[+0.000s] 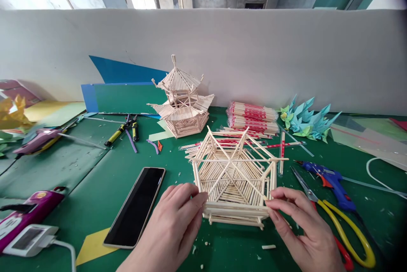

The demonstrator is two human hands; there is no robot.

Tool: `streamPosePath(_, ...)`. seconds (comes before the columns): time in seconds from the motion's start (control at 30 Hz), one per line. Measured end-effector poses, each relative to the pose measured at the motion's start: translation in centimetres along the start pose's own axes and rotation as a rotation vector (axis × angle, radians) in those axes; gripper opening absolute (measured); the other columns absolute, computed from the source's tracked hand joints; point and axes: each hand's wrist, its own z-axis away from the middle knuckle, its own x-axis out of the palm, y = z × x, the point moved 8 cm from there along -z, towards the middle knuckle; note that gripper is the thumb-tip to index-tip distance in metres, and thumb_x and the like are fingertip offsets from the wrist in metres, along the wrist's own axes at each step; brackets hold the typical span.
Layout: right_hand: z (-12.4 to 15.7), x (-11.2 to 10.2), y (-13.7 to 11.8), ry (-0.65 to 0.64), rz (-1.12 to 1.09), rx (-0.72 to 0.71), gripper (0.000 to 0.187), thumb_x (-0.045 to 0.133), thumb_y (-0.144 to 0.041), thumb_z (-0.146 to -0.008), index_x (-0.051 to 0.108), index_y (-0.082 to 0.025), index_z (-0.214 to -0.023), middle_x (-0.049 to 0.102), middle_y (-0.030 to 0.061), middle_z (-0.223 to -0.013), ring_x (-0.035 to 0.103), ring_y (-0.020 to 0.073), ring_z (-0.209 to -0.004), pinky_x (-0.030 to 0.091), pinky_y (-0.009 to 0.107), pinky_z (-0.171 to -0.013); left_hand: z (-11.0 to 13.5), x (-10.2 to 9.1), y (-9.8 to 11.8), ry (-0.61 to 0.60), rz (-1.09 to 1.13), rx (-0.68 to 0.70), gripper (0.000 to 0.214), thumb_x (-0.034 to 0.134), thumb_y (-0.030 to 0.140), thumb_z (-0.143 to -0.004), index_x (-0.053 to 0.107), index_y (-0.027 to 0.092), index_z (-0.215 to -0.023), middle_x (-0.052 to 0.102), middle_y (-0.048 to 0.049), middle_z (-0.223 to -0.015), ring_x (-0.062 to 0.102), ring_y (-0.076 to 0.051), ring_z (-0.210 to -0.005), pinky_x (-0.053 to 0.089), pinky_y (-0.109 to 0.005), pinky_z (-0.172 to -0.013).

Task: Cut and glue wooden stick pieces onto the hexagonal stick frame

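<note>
A hexagonal frame of wooden sticks lies on the green mat in front of me. My left hand grips its near left side, fingers closed on the sticks. My right hand pinches its near right corner. Behind the frame stands a finished two-tier stick pagoda. A bundle of wrapped chopsticks and loose sticks lie just beyond the frame.
A black phone lies left of my left hand. Yellow-handled scissors and a blue glue gun are on the right. Pliers, paper cranes, a purple glue gun and a white wall behind.
</note>
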Motion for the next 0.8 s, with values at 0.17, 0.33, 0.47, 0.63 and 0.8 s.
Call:
streamPosePath(0.17,0.12,0.08,0.24,0.001,0.000,0.010,0.017,0.056,-0.013,-0.080,0.061,-0.022,-0.093,0.054,0.0065,-0.098,0.057,0.0184,-0.089,0.051,0.027,-0.067,0.40,0.58,-0.34,-0.016,0.019,-0.011,0.023,0.038,0.008,-0.085,0.055,0.019,-0.097,0.056,-0.0060,-0.086,0.053,-0.017,-0.074,0.044,-0.031,-0.066)
streamPosePath(0.33,0.23,0.17,0.21,-0.009,0.001,0.007,0.017,0.056,-0.013,-0.081,0.060,-0.022,-0.095,0.052,0.0067,-0.099,0.055,0.0177,-0.090,0.050,0.026,-0.067,0.49,0.54,-0.37,0.008,0.040,-0.010,0.026,0.040,0.008,-0.085,0.055,0.021,-0.102,0.055,-0.0051,-0.086,0.051,-0.017,-0.074,0.044,-0.031,-0.066)
streamPosePath(0.47,0.36,0.24,0.36,-0.014,-0.003,0.018,0.017,0.056,-0.014,-0.081,0.060,-0.022,-0.095,0.052,0.0069,-0.099,0.055,0.0182,-0.090,0.051,0.027,-0.068,0.29,0.29,-0.19,0.014,0.030,-0.006,0.029,0.041,0.008,-0.085,0.056,0.021,-0.105,0.056,-0.0051,-0.086,0.051,-0.017,-0.073,0.044,-0.031,-0.065)
streamPosePath(0.63,0.30,0.19,0.36,-0.006,-0.005,0.019,0.017,0.057,-0.013,-0.080,0.061,-0.022,-0.094,0.053,0.0072,-0.099,0.056,0.0187,-0.090,0.051,0.027,-0.068,0.23,0.20,-0.08,0.013,0.018,0.000,0.027,0.041,0.008,-0.084,0.057,0.020,-0.103,0.057,-0.0052,-0.085,0.052,-0.017,-0.071,0.045,-0.030,-0.064)
streamPosePath(0.8,0.18,0.13,0.27,0.007,-0.007,0.021,0.016,0.058,-0.014,-0.079,0.062,-0.022,-0.092,0.055,0.0071,-0.097,0.059,0.0191,-0.088,0.052,0.028,-0.066,0.37,0.48,-0.29,0.014,0.021,-0.002,0.026,0.039,0.008,-0.085,0.056,0.020,-0.101,0.056,-0.0058,-0.085,0.052,-0.017,-0.072,0.044,-0.030,-0.065)
